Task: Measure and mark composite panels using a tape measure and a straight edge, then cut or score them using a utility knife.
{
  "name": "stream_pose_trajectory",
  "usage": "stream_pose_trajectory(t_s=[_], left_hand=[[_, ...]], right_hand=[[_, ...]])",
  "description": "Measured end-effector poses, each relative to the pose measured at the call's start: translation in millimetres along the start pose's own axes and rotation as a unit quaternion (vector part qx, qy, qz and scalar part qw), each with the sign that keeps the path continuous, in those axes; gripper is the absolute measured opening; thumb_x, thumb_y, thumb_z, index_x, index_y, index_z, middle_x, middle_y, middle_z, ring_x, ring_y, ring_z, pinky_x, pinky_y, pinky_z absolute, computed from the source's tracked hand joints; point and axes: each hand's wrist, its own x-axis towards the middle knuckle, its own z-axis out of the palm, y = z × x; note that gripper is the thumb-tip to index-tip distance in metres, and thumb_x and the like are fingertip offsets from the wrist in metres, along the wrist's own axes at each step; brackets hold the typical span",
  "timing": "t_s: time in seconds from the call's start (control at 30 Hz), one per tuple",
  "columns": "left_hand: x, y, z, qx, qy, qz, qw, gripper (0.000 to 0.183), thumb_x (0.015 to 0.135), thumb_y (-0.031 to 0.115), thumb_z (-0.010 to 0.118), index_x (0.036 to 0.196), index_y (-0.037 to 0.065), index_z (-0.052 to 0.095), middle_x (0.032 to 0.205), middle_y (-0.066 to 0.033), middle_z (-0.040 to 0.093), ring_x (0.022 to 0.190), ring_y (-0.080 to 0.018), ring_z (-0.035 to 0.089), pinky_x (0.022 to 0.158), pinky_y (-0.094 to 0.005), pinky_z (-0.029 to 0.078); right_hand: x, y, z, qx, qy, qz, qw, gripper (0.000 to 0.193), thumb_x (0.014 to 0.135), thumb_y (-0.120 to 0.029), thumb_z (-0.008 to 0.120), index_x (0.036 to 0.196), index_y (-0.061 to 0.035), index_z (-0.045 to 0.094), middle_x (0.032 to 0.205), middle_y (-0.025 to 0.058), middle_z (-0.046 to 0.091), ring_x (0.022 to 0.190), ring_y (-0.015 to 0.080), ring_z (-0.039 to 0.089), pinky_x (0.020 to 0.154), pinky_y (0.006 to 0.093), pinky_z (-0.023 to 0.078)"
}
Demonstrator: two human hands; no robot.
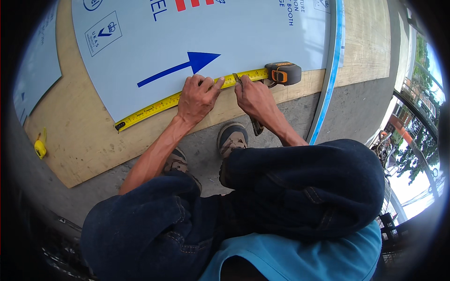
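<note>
Workshop, concrete floor (347,107), plywood (84,150), tape measure (291,74)

Head camera: worn on the person's head, on the left of a side-by-side pair, looking down over a turquoise fabric shirt (290,255) and dark-blue denim trousers (300,187).
Facing: ahead of the feet, with a pale-blue printed sheet (262,37) across the top.
Nearness: shirt and knees loom closest, filling the lower half; the bare left hand (196,100) and bare right hand (255,98) appear farther off, above centre.
Fisheye reach: wide enough to bow a long blue-and-silver strip (333,70) and catch leafy green trees (415,157) at far right.
</note>
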Motion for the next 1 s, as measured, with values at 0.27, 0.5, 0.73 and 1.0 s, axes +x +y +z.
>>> stream_pose_trajectory(t_s=[0.27, 0.5, 0.73, 1.0], left_hand=[[-0.1, 0.2, -0.3, -0.001, -0.003, 0.000, 1.000, 0.034, 0.075, 0.015, 0.069, 0.109, 0.013, 0.066, 0.081, -0.0001, 0.050, 0.080, -0.0189, 0.047, 0.068, -0.0333, 0.040], [-1.5, 0.2, -1.1, -0.003, -0.012, -0.004, 1.000, 0.035, 0.074, 0.014, 0.070, 0.109, 0.013, 0.067, 0.082, 0.0000, 0.051, 0.081, -0.0187, 0.047, 0.069, -0.0332, 0.040], [0.2, 1.3, -0.3, -0.001, -0.023, -0.010, 1.000, 0.046, 0.071, 0.011, 0.073, 0.116, 0.016, 0.064, 0.083, 0.0008, 0.052, 0.082, -0.0189, 0.046, 0.073, -0.0326, 0.042], [1.0, -1.9, -3.6, -0.003, -0.013, 0.003, 1.000, 0.033, 0.077, 0.016, 0.068, 0.110, 0.012, 0.066, 0.081, -0.0008, 0.051, 0.081, -0.0190, 0.047, 0.069, -0.0332, 0.040]], right_hand=[[0.8, -0.9, -0.4, -0.001, -0.002, -0.005, 1.000, 0.025, 0.091, -0.022, 0.047, 0.084, 0.0023, 0.049, 0.058, 0.0253, 0.056, 0.060, 0.0439, 0.057, 0.059, 0.0529, 0.044], [1.9, 2.3, 3.7, 0.009, 0.012, -0.024, 1.000, 0.024, 0.091, -0.021, 0.048, 0.082, 0.0022, 0.049, 0.057, 0.0250, 0.054, 0.059, 0.0440, 0.056, 0.058, 0.0530, 0.044], [2.9, -1.6, -4.4, -0.008, -0.017, -0.019, 1.000, 0.027, 0.089, -0.019, 0.044, 0.082, 0.0066, 0.050, 0.064, 0.0275, 0.059, 0.063, 0.0435, 0.061, 0.060, 0.0512, 0.048], [17.1, -21.8, -15.3, -0.056, -0.067, 0.002, 0.996, 0.026, 0.080, -0.016, 0.047, 0.077, 0.0061, 0.060, 0.072, 0.0259, 0.063, 0.069, 0.0408, 0.064, 0.066, 0.0497, 0.050]])
